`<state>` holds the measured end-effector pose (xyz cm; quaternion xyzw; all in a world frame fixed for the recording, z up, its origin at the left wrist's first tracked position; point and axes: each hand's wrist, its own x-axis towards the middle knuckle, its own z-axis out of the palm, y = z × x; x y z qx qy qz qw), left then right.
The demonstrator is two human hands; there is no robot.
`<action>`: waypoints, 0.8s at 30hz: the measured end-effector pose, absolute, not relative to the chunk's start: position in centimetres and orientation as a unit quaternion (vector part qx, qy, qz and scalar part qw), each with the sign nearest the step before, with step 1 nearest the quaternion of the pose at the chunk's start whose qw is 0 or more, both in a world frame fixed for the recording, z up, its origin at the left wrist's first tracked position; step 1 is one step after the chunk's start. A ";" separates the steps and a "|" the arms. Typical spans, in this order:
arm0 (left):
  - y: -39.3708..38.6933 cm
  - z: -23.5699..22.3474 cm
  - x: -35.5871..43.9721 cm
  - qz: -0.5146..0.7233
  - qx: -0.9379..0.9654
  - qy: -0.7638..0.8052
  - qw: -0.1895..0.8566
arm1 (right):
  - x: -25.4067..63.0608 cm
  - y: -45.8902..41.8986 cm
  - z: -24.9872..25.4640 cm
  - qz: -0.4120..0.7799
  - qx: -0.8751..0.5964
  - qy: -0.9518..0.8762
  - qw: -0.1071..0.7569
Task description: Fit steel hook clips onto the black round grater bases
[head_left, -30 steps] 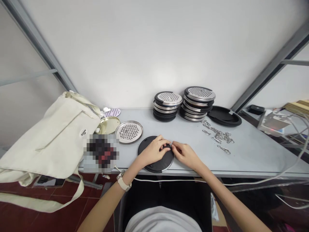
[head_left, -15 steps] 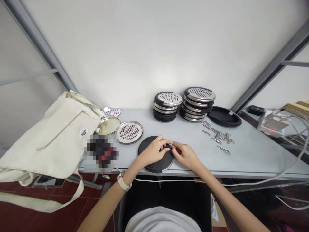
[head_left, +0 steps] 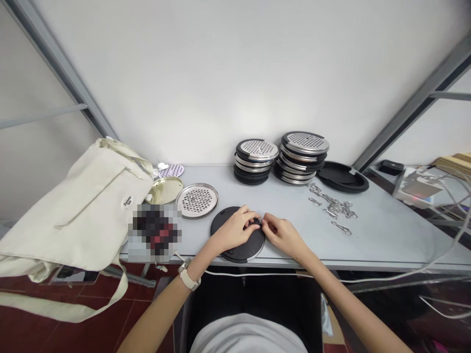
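Observation:
A round black disc (head_left: pixel 235 252) with a silver strip along part of its rim lies flat near the table's front edge. Over its top lies my left hand (head_left: pixel 235 228), fingers bent and pressing on it near the right rim. My right hand (head_left: pixel 281 235) pinches a small metal snap clip (head_left: pixel 260 220) at that rim, thumb and fingertips together. Whether the clip passes through the disc is hidden by my fingers. More loose metal clips (head_left: pixel 336 208) are scattered right of my hands, one snap clip (head_left: pixel 341 228) lying apart.
Behind stand two stacks of perforated metal-and-black discs (head_left: pixel 256 162), (head_left: pixel 304 157) beside a black round tray (head_left: pixel 342 177). Leftward lie a perforated metal plate (head_left: pixel 197 201), a gold lid (head_left: pixel 165 190) and a cream bag (head_left: pixel 81 206). A white cable (head_left: pixel 368 279) runs along the front edge.
Both hands stay almost in place at the disc's right rim. The clip in my right fingertips has turned slightly, and the right hand has shifted a little.

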<state>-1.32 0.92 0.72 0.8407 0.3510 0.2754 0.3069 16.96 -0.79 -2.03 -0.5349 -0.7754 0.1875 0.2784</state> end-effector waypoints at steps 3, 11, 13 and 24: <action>0.9 0.8 -1.3 0.273 0.841 0.353 0.305 | 17.0 -0.9 -1.9 0.178 -0.534 -0.781 0.271; 0.9 0.7 -1.3 0.281 0.839 0.350 0.308 | 17.0 -0.9 -1.8 0.160 -0.535 -0.795 0.238; 0.9 0.7 -1.3 0.283 0.839 0.349 0.307 | 17.0 -1.0 -1.8 0.158 -0.533 -0.797 0.235; 0.9 0.7 -1.3 0.280 0.842 0.349 0.301 | 17.1 -0.8 -1.9 0.208 -0.532 -0.774 0.274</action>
